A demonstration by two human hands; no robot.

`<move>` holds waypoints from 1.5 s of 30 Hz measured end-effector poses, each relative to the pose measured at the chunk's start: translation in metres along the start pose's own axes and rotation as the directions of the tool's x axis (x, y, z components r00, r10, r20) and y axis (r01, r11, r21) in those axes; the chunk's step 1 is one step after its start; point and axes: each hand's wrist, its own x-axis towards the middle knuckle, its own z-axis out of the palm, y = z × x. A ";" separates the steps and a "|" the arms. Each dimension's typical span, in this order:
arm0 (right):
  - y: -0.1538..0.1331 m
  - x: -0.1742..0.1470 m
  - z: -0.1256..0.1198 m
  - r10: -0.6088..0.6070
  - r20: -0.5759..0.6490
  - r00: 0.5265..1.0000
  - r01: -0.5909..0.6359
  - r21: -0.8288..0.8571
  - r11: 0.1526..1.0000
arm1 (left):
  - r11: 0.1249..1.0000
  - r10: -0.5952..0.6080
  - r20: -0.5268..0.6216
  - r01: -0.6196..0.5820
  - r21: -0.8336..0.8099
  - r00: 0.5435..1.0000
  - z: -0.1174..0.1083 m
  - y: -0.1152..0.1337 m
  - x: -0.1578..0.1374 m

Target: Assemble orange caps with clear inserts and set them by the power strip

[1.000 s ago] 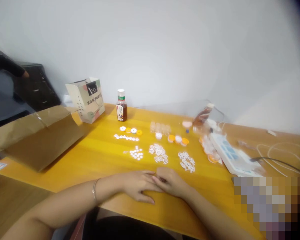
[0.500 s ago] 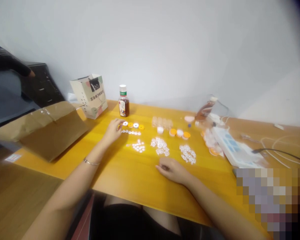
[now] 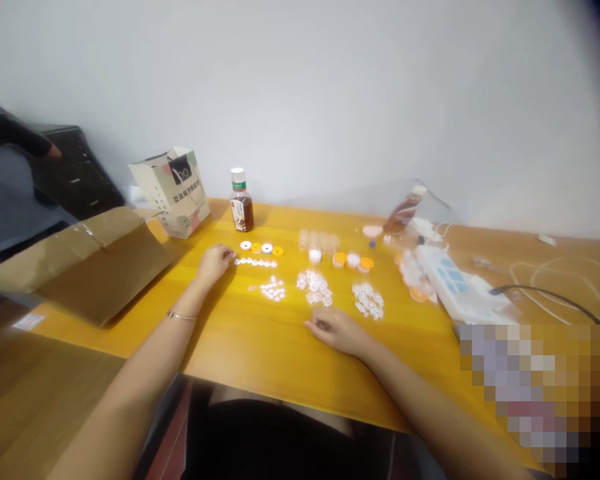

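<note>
My left hand (image 3: 216, 263) is at the left end of a row of small white pieces (image 3: 255, 263), its thumb and fingertips pinched together; whatever may be between them is too small to make out. Just behind that row stands a line of white and yellow round caps (image 3: 261, 248). My right hand (image 3: 333, 328) rests on the table with its fingers curled closed, and nothing shows in it. In front of its knuckles lies a pile of flat white pieces (image 3: 314, 285), with a second pile of white pieces (image 3: 368, 300) to the right. Several small white beads (image 3: 274, 289) form a cluster between the hands.
Clear cups (image 3: 319, 240) and orange-and-white round containers (image 3: 353, 260) stand farther back. A brown drink bottle (image 3: 242, 203), a paper bag (image 3: 173, 190) and a cardboard box (image 3: 115, 273) are left. A power strip (image 3: 447, 277) and cables lie right. Another person's arm (image 3: 20, 133) shows far left.
My left hand has drawn back from the line of white and yellow caps to the left end of the small white pieces. My right hand stays curled in place. The view has shifted slightly.
</note>
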 end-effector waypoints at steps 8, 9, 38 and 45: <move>0.001 -0.001 -0.002 0.007 0.021 1.000 -0.008 0.043 0.999 | 0.801 0.573 0.144 -0.514 -0.306 0.807 0.007 0.094 -0.061; 0.001 -0.001 -0.002 0.001 0.017 1.000 -0.002 0.048 0.999 | 0.759 0.642 0.203 -0.574 -0.308 0.739 0.012 0.104 -0.069; 0.007 0.006 -0.005 0.023 0.112 0.993 -0.026 0.023 0.999 | 0.976 0.116 0.040 -0.106 -0.189 0.992 0.003 0.029 0.019; 0.008 0.006 -0.004 0.024 0.090 0.996 -0.027 0.037 0.999 | 0.985 0.087 0.201 -0.054 -0.163 0.976 0.023 -0.009 0.058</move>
